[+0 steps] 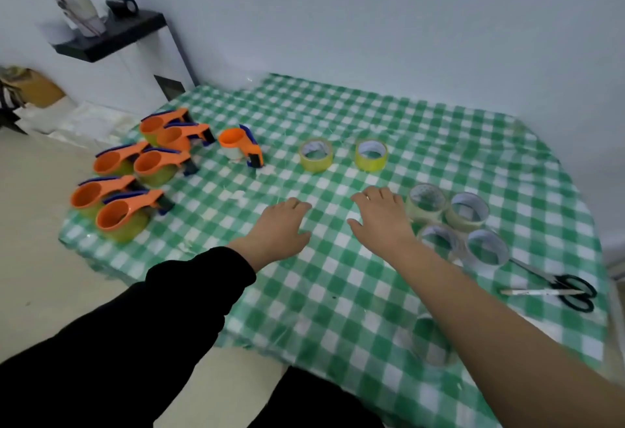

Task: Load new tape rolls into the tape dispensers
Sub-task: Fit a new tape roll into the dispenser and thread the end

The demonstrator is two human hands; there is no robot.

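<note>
L hand (282, 228) and R hand (380, 221) are both palm-down over the green-check tablecloth (338, 292) mid-table, fingers loose, gripping nothing. Can't tell if they touch the cloth. L fingertips curl under, out of sight. 6 orange dispensers (154, 163) are bunched at the table's left edge, each w/ a yellowish roll under it; they overlap, so the cutter ends are mostly hidden. 1 lone dispenser (238, 146) sits apart, nearer centre. 2 yellow rolls (316, 154) stand beyond the hands, side by side, not touching. 4 pale rolls (468, 212) cluster just beside R hand; R wrist covers part of 1. Another clear roll (431, 343) near the front edge is half hidden under R forearm, blurred. Scissors (571, 289) and pen (541, 292) lie far right, pen touching the handles.
</note>
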